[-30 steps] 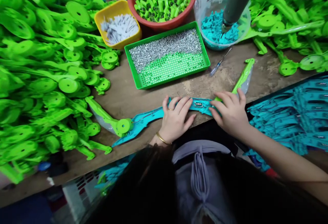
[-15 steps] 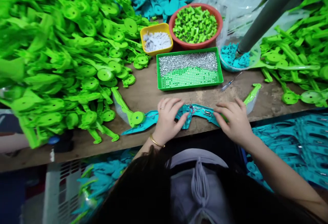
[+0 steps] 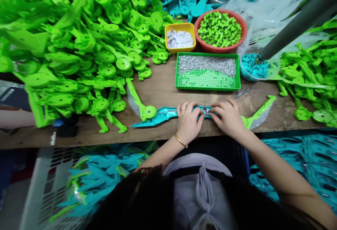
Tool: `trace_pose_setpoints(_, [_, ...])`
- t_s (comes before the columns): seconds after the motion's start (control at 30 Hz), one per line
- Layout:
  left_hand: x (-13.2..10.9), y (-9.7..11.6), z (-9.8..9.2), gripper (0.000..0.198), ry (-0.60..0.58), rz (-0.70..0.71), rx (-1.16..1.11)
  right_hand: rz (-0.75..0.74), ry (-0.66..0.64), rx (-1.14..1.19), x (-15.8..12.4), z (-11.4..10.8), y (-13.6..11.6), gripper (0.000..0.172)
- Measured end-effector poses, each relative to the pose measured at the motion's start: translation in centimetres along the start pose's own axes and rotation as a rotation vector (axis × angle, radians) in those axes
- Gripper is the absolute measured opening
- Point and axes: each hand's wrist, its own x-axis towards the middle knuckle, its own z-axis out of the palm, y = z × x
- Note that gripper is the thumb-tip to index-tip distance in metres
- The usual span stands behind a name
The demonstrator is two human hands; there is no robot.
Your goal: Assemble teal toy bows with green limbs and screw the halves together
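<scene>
A turquoise bow-shaped plastic shell half [image 3: 165,115] lies hollow side up along the table's front edge, with thin wires [image 3: 205,109] bunched at its middle. A green arm with a round disc [image 3: 149,112] sits at its left end, and another green arm [image 3: 260,113] at its right end. My left hand [image 3: 190,120] is closed over the shell left of the middle, thumb and forefinger by the wires. From the right, my right hand [image 3: 228,116] pinches at the same wires, its fingertips close to the left ones. My hands hide much of the shell's middle and right side.
Behind the shell stands a green tray [image 3: 207,89] of small metal pieces. Beyond are a yellow tub [image 3: 195,35], a red bowl [image 3: 245,30] and a clear tub [image 3: 276,69]. A screwdriver [image 3: 244,91] lies nearby. Green parts [image 3: 79,54] heap up left; a dark pole [image 3: 292,23] slants in right.
My hands have come together at the shell's middle; the right one moved left from the shell's right part. The camera view has shifted, so the table's things sit farther right.
</scene>
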Motion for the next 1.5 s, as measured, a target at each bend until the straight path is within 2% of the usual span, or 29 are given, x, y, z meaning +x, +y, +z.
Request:
trace_pose_setpoints(0.13, [-1.0,-0.8,-1.6,0.015,0.018,0.023,-0.024,-0.066,0.039,0.040,0.0,-0.4,-0.5,0.019])
trace_pose_setpoints(0.27, [-2.4,-2.8,-3.4,0.018,0.047,0.033,0.012,-0.212,-0.025,0.007,0.6,-0.4,-1.3,0.025])
trace_pose_setpoints(0.37, [-2.7,-4.2,-3.7,0.024,0.021,0.080,0.049,-0.301,-0.099,-0.019,1.1,-0.1,-1.7,0.029])
trace_pose_setpoints(0.43, [-2.5,-4.8,-3.6,0.028,-0.002,0.126,0.083,-0.331,-0.104,-0.011,1.2,0.1,-1.7,0.028])
trace_pose_setpoints(0.67, [-1.8,-5.1,-3.3,0.030,-0.107,0.248,0.208,-0.344,-0.087,-0.023,1.3,0.2,-1.2,0.025])
trace_pose_setpoints(0.8, [-1.6,-5.3,-3.6,0.034,-0.151,0.249,0.227,-0.381,-0.119,-0.029,1.4,0.5,-1.5,0.028])
trace_pose_setpoints(0.93, [-1.6,-5.4,-3.7,0.036,-0.180,0.240,0.214,-0.407,-0.083,-0.021,1.6,0.6,-1.5,0.022])
trace_pose_setpoints(1.07, [-1.6,-5.4,-3.7,0.036,-0.190,0.217,0.192,-0.393,-0.084,-0.022,1.7,0.5,-1.3,0.021])
trace_pose_setpoints(1.3, [-1.5,-5.3,-3.8,0.036,-0.188,0.223,0.176,-0.280,-0.068,-0.013,1.3,0.1,-0.9,0.023])
trace_pose_setpoints(1.5, [-1.5,-5.5,-3.9,0.038,-0.197,0.226,0.166,-0.331,-0.118,-0.123,0.7,-0.6,-0.1,0.028])
